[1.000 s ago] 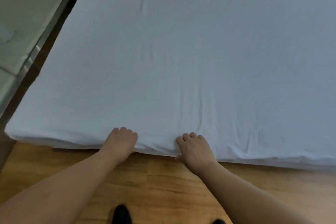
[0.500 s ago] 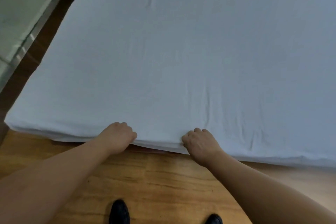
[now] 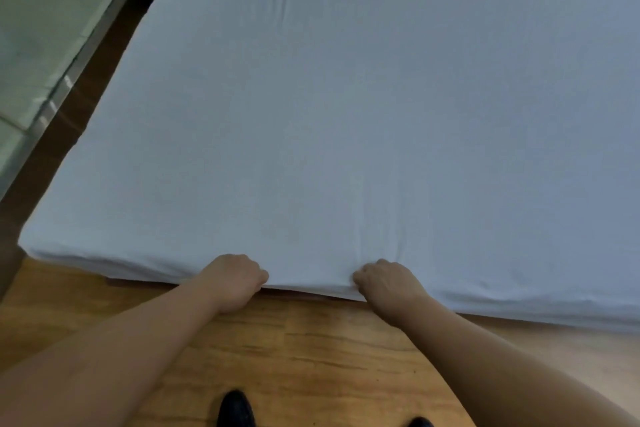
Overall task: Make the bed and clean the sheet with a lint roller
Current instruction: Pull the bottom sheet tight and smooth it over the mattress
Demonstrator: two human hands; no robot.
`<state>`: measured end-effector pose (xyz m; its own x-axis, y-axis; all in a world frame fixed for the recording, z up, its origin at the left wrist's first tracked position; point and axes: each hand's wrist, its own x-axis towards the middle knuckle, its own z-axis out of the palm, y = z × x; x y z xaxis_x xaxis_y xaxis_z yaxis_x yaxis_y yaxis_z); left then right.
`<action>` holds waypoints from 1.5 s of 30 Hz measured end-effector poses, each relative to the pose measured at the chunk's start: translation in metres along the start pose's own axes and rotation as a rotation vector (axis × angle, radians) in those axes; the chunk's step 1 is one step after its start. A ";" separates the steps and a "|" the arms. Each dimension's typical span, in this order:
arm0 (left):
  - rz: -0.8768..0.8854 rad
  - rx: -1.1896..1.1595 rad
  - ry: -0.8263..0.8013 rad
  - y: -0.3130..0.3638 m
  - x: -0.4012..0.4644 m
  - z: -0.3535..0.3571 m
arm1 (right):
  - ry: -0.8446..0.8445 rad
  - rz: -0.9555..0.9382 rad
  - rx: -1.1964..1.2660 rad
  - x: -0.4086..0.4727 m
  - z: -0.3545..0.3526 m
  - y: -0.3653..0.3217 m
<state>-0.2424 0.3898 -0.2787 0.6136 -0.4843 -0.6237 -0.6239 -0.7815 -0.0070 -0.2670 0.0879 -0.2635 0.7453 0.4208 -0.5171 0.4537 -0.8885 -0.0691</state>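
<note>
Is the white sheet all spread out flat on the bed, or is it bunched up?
Spread out. The sheet covers the whole bed top, with only faint creases. Both hands grip its near edge.

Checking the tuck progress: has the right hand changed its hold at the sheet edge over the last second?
Yes. The right hand has curled from flat into a fist on the sheet edge, same spot.
</note>
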 end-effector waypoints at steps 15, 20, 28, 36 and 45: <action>-0.236 0.156 0.090 -0.119 -0.052 0.027 | 0.171 -0.002 0.078 0.064 -0.031 -0.106; -0.208 0.155 0.106 -0.141 -0.060 0.040 | 0.186 -0.007 0.045 0.090 -0.038 -0.149; -0.085 0.162 0.088 -0.146 -0.064 0.042 | 0.140 -0.060 0.009 0.107 -0.044 -0.151; -0.040 0.000 0.080 -0.138 -0.075 0.050 | 0.017 -0.131 0.026 0.101 -0.047 -0.151; -0.124 0.089 0.052 -0.151 -0.078 0.051 | 0.016 -0.058 0.013 0.108 -0.055 -0.152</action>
<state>-0.2203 0.5658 -0.2690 0.7113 -0.4077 -0.5725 -0.5807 -0.7999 -0.1518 -0.2285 0.2785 -0.2615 0.7259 0.4744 -0.4980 0.4902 -0.8648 -0.1093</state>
